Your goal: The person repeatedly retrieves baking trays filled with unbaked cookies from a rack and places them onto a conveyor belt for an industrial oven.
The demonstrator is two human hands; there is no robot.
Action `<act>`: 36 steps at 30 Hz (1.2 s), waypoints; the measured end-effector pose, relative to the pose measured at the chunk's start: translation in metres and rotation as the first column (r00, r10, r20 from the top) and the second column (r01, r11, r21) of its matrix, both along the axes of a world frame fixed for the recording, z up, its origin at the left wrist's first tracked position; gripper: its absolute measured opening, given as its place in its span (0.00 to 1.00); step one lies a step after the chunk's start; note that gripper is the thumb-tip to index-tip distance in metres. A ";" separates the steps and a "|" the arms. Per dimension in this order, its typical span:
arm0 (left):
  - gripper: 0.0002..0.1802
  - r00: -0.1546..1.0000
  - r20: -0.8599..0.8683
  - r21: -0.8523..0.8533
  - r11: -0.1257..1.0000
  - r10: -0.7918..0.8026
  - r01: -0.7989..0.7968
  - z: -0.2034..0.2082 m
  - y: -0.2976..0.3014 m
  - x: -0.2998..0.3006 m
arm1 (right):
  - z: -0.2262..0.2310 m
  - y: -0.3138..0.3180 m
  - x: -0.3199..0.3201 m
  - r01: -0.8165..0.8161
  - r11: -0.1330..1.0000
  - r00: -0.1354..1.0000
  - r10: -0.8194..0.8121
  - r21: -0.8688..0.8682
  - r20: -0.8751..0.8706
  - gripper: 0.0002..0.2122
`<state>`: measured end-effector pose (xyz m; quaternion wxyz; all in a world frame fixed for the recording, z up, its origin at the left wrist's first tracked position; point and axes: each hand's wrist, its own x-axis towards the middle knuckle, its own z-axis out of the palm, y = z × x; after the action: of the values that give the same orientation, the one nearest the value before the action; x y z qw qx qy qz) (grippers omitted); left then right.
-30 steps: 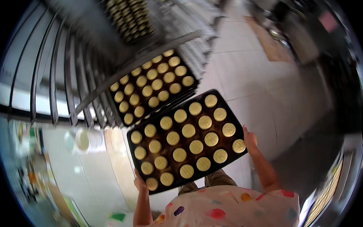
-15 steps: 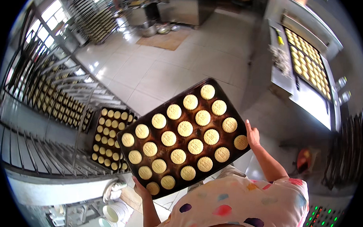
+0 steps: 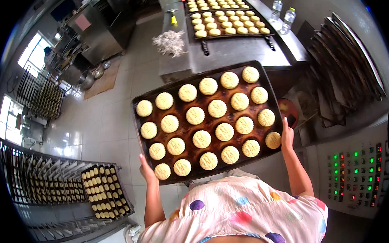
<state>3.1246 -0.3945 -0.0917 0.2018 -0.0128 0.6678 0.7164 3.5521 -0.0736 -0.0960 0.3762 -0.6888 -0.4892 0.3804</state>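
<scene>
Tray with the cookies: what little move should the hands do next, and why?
Maybe ease the tray a little toward the table, held level. The left hand and right hand hold opposite ends, the cookies sit loose in rows, and two more trays of cookies lie on that table.
</scene>
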 end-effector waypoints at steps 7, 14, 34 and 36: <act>0.38 0.956 -0.034 -0.094 0.954 -0.290 0.286 0.011 0.180 0.061 | 0.000 0.081 0.126 0.231 0.972 0.971 -0.228 -0.041 0.072 0.35; 0.38 0.957 -0.081 -0.222 0.941 -0.277 0.254 -0.010 0.259 0.036 | -0.017 0.152 0.126 0.208 0.978 0.978 -0.209 0.031 0.018 0.34; 0.27 0.979 -0.155 -0.349 0.934 -0.131 0.070 -0.070 0.381 0.031 | -0.036 0.352 0.089 -0.066 0.996 0.986 0.055 -0.063 -0.158 0.25; 0.26 0.975 -0.172 -0.412 0.909 -0.144 0.062 -0.063 0.381 0.032 | -0.040 0.354 0.091 -0.097 0.991 0.985 0.083 -0.090 -0.148 0.26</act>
<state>3.1563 -0.0133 -0.1549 0.1650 0.0526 0.8177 0.5491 3.6426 0.2804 -0.1363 0.3593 -0.6541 -0.4722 0.4691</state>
